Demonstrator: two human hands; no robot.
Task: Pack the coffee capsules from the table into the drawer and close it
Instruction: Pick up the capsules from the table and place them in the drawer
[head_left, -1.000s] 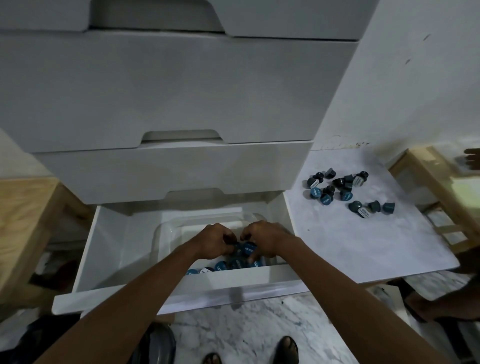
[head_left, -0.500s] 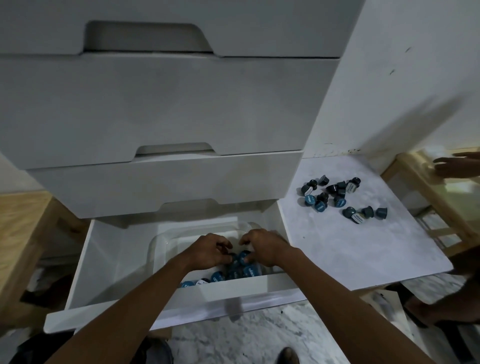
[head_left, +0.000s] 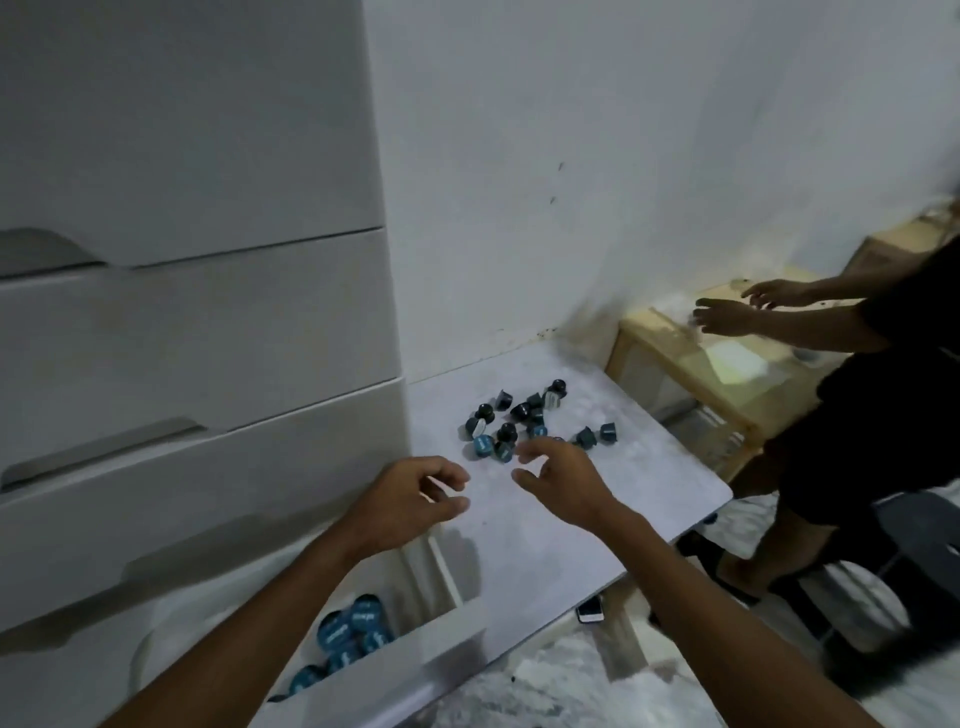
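White table (head_left: 613, 519): loose coffee capsules (head_left: 524, 421) are clustered just beyond right hand (head_left: 563, 480), partly hidden by fingertips. Left hand (head_left: 405, 501) nearby; both empty, fingers spread. Open drawer (head_left: 415, 649): more capsules, mostly hidden.

This looks like a room in a home. A white chest of drawers (head_left: 197, 322) stands against a scuffed white wall (head_left: 623, 156), a low white table (head_left: 597, 519) sits at the chest's right side, and light wooden furniture (head_left: 691, 364) stands beyond the table's far right corner, over a marble-patterned floor (head_left: 571, 686).
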